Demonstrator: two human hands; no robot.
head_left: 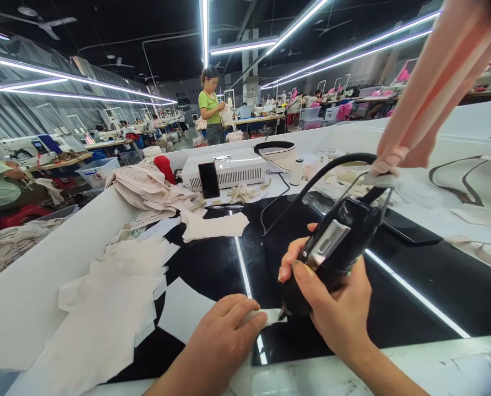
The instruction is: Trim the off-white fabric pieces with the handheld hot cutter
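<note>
My right hand is wrapped round a black corded handheld power tool with a metal plate on its side. A pink cloth strip is tied to the tool's upper end, and the tool tilts with its narrow tip down and left. My left hand pinches a small white fabric piece low over the glossy black work surface. The tip is at the right end of this piece; whether it touches I cannot tell. Partly under my left hand lies a white sheet.
Stacked pale fabric pieces lie to the left, and a cut fabric piece farther back. Behind stand a phone, a white vented box and heaped fabric. A black cable arches from the tool. A person in green stands beyond.
</note>
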